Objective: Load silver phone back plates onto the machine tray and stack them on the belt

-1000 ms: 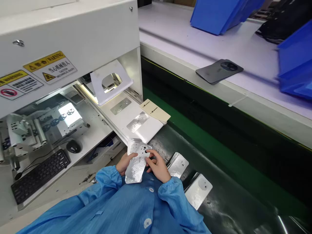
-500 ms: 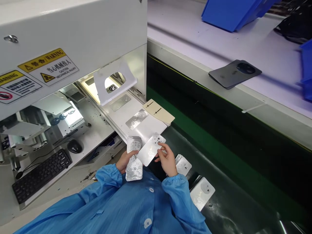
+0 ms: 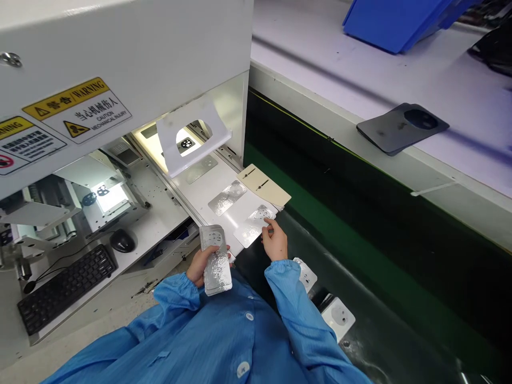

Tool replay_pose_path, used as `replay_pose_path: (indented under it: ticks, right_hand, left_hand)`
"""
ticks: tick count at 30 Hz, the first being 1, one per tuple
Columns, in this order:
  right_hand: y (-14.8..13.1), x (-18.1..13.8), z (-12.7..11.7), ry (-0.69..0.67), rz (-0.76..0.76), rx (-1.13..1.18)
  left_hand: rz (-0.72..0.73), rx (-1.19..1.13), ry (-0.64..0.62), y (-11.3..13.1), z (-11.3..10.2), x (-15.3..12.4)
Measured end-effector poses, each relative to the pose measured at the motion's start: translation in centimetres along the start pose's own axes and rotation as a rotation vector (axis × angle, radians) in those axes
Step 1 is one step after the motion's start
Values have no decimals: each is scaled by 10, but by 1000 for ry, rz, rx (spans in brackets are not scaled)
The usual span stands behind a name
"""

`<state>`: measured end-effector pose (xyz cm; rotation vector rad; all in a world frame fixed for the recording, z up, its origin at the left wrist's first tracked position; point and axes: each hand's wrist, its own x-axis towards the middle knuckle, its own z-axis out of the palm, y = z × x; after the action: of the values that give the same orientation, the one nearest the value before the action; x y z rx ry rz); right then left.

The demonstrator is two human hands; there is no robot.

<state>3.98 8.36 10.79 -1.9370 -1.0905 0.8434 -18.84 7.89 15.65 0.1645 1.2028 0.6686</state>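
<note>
My left hand (image 3: 199, 265) grips a stack of shiny silver plates (image 3: 213, 260) close to my chest. My right hand (image 3: 275, 242) pinches the near corner of a single silver plate (image 3: 254, 224), which lies almost flat on the white feed tray (image 3: 240, 210) of the machine. Further up that tray lie two more silver plates (image 3: 226, 197), the farthest under a tilted white hood (image 3: 191, 137) with an opening. A beige card (image 3: 264, 185) sits at the tray's right edge.
A white machine (image 3: 120, 58) with warning labels fills the left; a keyboard (image 3: 60, 290) and mouse (image 3: 120, 241) sit below it. Two white-silver parts (image 3: 338, 316) rest on the dark conveyor (image 3: 360, 256). A grey phone back cover (image 3: 402, 127) and blue bins (image 3: 396, 21) lie on the far bench.
My right hand took one plate off the stack and carried it forward onto the white tray. My left hand kept the stack by my chest.
</note>
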Motion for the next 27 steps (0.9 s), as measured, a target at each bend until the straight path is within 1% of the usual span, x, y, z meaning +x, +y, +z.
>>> replay_pose_path:
  ticks: [3, 9, 12, 15, 18, 22, 24, 27]
  right_hand:
    - [1, 1, 5, 20, -75, -158]
    - [-3, -4, 6, 43, -77, -238]
    - [-11, -9, 9, 49, -111, -324]
    - [-20, -14, 15, 12, -164, -364]
    - [-28, -19, 20, -35, -199, -336]
    - [-36, -34, 19, -75, -234, -247]
    - [-37, -45, 18, -115, -242, -162]
    - [-32, -64, 18, -193, -210, 11]
  left_hand:
    - [12, -14, 39, 2, 0, -1]
    - [27, -1, 15, 2, -5, 4]
    - [32, 4, 17, 1, -8, 6]
    - [24, 14, 31, 1, -8, 6]
    - [-4, 28, 27, 2, -8, 3]
    - [-15, -1, 14, 5, -6, -4]
    - [-20, -1, 5, 4, -5, -7]
    - [-53, 56, -53, -2, -1, -11]
